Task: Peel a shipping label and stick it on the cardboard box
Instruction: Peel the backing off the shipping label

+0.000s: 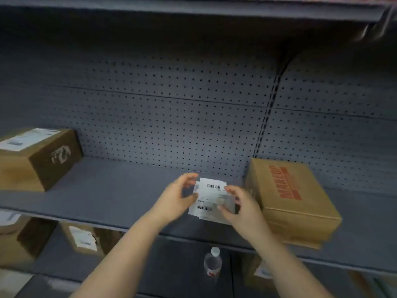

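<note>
A white shipping label [211, 197] with two barcodes is held above the grey shelf [111, 190], between both hands. My left hand [178, 196] pinches its left edge with thumb and fingers. My right hand [240, 206] grips the right side, fingers curled over the paper. Whether the backing has come off I cannot tell. A plain cardboard box [292, 203] with red lettering on top sits just right of my right hand, with no label on its visible faces.
Another cardboard box [36, 158] bearing a white label stands at the shelf's left end. The lower shelf holds several labelled boxes [83, 237] and a clear water bottle [212, 263]. A pegboard wall [171, 117] backs the shelf.
</note>
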The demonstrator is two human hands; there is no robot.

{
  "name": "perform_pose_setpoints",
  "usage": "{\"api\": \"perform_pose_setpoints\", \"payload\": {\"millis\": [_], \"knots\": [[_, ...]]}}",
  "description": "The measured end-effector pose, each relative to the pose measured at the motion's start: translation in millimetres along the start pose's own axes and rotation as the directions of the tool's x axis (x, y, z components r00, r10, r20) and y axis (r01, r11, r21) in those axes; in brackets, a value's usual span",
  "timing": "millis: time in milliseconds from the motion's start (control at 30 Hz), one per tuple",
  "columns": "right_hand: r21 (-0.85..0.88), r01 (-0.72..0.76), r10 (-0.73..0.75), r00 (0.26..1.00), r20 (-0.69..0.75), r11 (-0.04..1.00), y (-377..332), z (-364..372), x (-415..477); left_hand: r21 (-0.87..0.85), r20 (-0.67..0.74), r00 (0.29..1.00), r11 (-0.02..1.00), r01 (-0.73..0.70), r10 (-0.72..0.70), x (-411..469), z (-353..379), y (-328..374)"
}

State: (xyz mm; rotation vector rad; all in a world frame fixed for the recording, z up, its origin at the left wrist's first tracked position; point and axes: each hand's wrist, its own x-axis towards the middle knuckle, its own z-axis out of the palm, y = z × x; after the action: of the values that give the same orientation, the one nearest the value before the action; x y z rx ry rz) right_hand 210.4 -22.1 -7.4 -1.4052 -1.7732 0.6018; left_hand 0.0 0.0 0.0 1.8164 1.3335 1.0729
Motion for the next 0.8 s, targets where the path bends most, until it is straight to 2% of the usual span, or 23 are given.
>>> {"api": "perform_pose_setpoints", "payload": {"millis": [200, 367, 567, 800], "knots": [[-0.052, -0.028, 0.034, 0.994, 0.102, 0.998, 30, 26, 24, 0.142, 0.106, 0.994, 0.989, 0.025, -0.041, 20, 26, -30], [-0.045, -0.053, 0.057, 0.993, 0.102, 0.998, 41, 37, 38, 0.379, 0.166, 0.985, 0.925, -0.025, -0.041, 31, 36, -45], [-0.036, -0.108, 0.111, 0.989, 0.102, 0.994, 47, 44, 38, 0.376, 0.217, 0.974, 0.926, -0.031, -0.055, 35, 41, -63], [-0.048, -0.128, 0.131, 0.989, 0.072, 0.991, 50, 41, 34, 0.408, 0.163, 0.987, 0.91, -0.073, 0.006, 38, 41, -72]]}}
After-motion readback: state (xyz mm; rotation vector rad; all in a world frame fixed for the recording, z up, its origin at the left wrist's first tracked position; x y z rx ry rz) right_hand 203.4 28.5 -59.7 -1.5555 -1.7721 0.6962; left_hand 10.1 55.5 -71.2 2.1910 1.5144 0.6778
